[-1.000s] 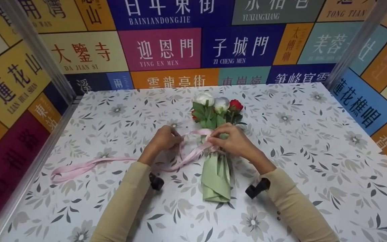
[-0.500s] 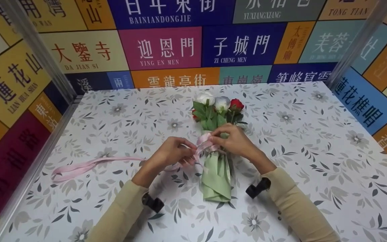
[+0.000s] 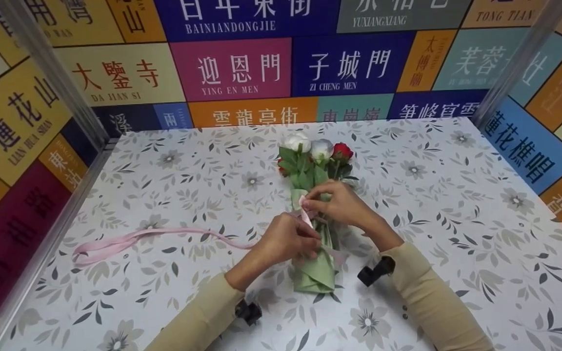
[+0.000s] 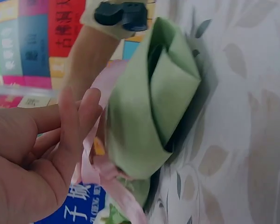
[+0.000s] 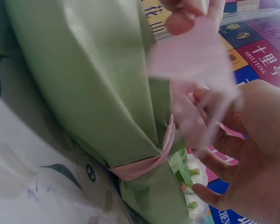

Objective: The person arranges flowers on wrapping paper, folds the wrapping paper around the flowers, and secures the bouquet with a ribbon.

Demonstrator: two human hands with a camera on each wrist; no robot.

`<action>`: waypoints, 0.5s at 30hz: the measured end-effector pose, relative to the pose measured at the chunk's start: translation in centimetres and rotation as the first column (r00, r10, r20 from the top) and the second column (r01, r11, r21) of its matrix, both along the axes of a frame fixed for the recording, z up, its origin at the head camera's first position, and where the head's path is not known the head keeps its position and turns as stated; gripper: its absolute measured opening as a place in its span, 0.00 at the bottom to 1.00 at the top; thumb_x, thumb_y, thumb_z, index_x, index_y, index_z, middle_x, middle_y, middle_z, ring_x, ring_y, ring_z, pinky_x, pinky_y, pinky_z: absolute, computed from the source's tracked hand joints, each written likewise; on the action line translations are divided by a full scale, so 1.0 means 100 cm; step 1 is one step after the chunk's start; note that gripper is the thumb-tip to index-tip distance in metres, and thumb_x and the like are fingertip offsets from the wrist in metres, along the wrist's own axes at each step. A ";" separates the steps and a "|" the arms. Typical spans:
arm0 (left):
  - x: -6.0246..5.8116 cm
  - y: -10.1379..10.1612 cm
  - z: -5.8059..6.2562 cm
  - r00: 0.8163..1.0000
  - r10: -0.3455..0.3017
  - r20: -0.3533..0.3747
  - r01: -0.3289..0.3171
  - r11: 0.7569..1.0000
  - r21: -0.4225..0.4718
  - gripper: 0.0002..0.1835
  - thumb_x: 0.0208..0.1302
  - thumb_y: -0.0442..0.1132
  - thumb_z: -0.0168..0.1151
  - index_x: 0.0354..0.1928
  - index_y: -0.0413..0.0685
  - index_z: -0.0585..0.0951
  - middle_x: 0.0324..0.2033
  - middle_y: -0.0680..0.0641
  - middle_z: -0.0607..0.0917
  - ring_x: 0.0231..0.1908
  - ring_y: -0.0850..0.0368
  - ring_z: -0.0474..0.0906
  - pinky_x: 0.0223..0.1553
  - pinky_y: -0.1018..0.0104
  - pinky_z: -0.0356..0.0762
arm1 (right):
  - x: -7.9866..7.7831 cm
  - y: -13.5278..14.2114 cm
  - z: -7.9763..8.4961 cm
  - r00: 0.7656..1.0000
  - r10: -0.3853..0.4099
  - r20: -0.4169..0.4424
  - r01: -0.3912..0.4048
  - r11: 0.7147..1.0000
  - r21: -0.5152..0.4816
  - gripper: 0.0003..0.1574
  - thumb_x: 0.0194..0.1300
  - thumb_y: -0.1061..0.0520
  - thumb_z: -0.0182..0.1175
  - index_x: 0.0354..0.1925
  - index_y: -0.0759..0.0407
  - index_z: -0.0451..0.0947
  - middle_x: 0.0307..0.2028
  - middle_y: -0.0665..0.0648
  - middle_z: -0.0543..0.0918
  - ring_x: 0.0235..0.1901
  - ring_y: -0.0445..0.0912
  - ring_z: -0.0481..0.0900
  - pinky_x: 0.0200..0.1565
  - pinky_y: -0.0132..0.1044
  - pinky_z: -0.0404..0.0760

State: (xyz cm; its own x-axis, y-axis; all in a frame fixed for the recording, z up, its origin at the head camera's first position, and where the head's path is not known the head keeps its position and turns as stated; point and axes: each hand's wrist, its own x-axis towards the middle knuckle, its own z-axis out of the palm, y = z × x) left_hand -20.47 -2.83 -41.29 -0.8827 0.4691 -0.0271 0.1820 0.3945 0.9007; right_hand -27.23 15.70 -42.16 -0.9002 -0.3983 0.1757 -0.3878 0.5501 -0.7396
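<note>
A bouquet of white and red flowers [image 3: 321, 150] lies on the table, its stems wrapped in green paper [image 3: 314, 275]. Pink ribbon [image 5: 137, 169] is tied round the wrap at its narrow part. My right hand [image 3: 344, 204] pinches a piece of the ribbon over the tie, just below the leaves. Lower down, my left hand [image 3: 286, 239] pinches another length of ribbon [image 5: 196, 53], which looks blurred in the right wrist view. The left wrist view has the left hand [image 4: 37, 154] beside the folded lower end of the paper [image 4: 144, 116].
A long tail of ribbon [image 3: 130, 239] trails across the floral-patterned table [image 3: 203, 185] to the left. Sign-printed panels [image 3: 242, 68] stand behind and at both sides, with clear posts at the corners. Black wrist cameras [image 3: 377, 272] sit at both cuffs.
My left hand has moved right and toward me, from left of the bouquet to over the wrap, carrying ribbon across it. The right hand stays nearly in place.
</note>
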 end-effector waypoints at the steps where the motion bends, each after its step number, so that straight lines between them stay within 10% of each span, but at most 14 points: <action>1: 0.001 0.005 -0.002 0.997 -0.008 -0.075 0.005 0.999 -0.041 0.03 0.60 0.31 0.70 0.34 0.40 0.91 0.26 0.43 0.91 0.21 0.63 0.84 0.21 0.72 0.78 | 0.000 0.000 0.001 1.000 0.006 0.004 -0.006 1.000 0.001 0.10 0.66 0.49 0.67 0.38 0.53 0.90 0.40 0.55 0.87 0.45 0.47 0.80 0.52 0.47 0.77; 6: 0.006 0.023 -0.007 0.947 -0.040 -0.320 -0.012 0.987 -0.159 0.03 0.59 0.36 0.72 0.33 0.47 0.92 0.28 0.48 0.92 0.21 0.70 0.76 0.22 0.80 0.68 | 0.002 0.002 0.003 0.999 0.035 0.010 -0.035 0.999 -0.007 0.10 0.66 0.49 0.67 0.38 0.53 0.90 0.41 0.55 0.87 0.46 0.48 0.80 0.51 0.48 0.78; 11: 0.007 0.022 -0.005 0.953 -0.064 -0.296 0.032 0.993 -0.114 0.07 0.61 0.39 0.71 0.39 0.47 0.91 0.32 0.47 0.92 0.15 0.73 0.66 0.17 0.79 0.59 | 0.002 0.004 0.003 0.999 0.049 -0.005 -0.049 0.999 -0.006 0.11 0.65 0.49 0.68 0.39 0.53 0.90 0.45 0.55 0.89 0.50 0.51 0.81 0.57 0.52 0.77; 15: -0.005 0.003 -0.001 0.952 0.069 -0.297 -0.093 0.994 -0.065 0.04 0.60 0.37 0.70 0.32 0.45 0.92 0.26 0.47 0.90 0.19 0.71 0.70 0.21 0.78 0.65 | 0.001 0.005 0.004 0.998 0.057 -0.041 -0.057 0.998 0.001 0.11 0.63 0.49 0.69 0.39 0.53 0.91 0.45 0.56 0.89 0.50 0.51 0.81 0.56 0.53 0.77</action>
